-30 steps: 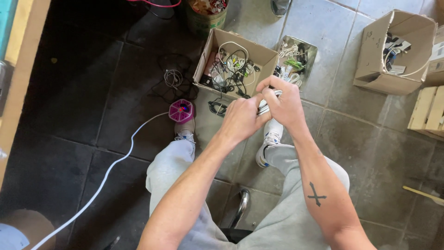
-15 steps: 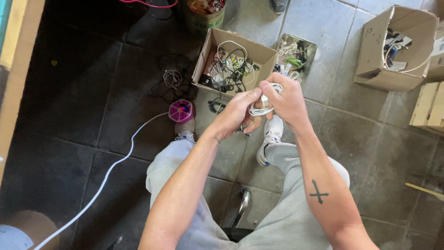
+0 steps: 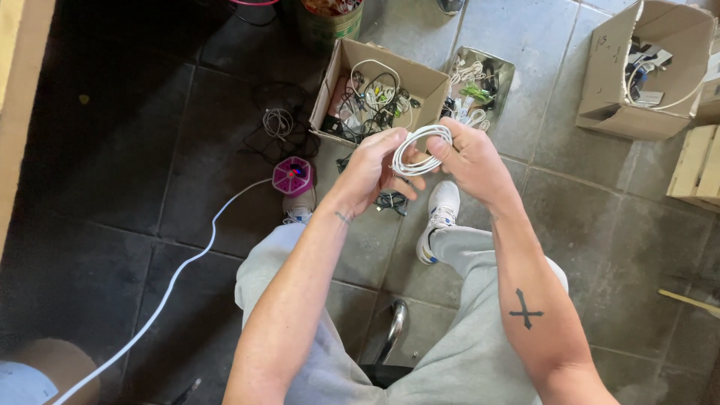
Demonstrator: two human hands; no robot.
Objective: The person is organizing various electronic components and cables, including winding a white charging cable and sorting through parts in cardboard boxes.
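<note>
1. Both hands meet over the floor, each gripping the same coil of white cable point(image 3: 420, 148): the left hand point(image 3: 373, 171) pinches its lower loops, the right hand point(image 3: 466, 159) clamps the upper side.
2. The coil sits above the person's white sneaker point(image 3: 437, 217), just in front of an open cardboard box of tangled cables point(image 3: 375, 94).
3. The step in hand looks like winding the cable into a neat loop.
4. Next, the loops likely need holding tight so they do not spring apart.
</note>
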